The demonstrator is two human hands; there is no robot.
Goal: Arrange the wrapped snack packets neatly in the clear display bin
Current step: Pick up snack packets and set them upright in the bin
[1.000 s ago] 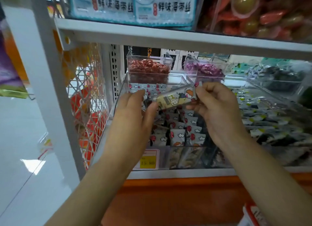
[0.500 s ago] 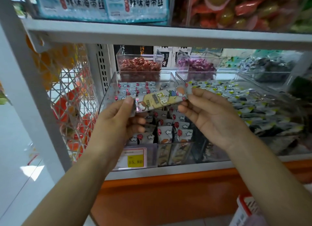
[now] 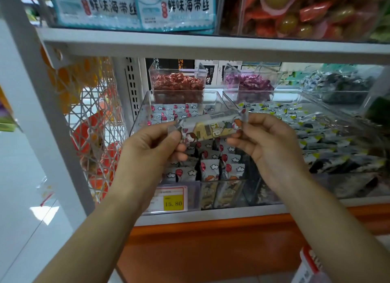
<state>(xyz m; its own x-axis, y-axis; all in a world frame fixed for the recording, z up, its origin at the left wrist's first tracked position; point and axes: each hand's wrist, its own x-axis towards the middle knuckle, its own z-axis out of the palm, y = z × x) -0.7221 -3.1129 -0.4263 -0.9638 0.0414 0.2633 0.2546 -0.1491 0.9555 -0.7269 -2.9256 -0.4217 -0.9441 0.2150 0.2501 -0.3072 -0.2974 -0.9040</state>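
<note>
Hands (image 3: 152,147) (image 3: 272,147) pinch a packet (image 3: 211,128) above the packet-filled clear bin (image 3: 145,105).

Yellow cartoon-print packet (image 3: 211,127); yellow price tag (image 3: 173,202).

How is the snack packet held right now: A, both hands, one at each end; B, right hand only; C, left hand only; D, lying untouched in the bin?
A: the left hand pinches one end of the snack packet and the right hand pinches the other, above the clear display bin.
</note>
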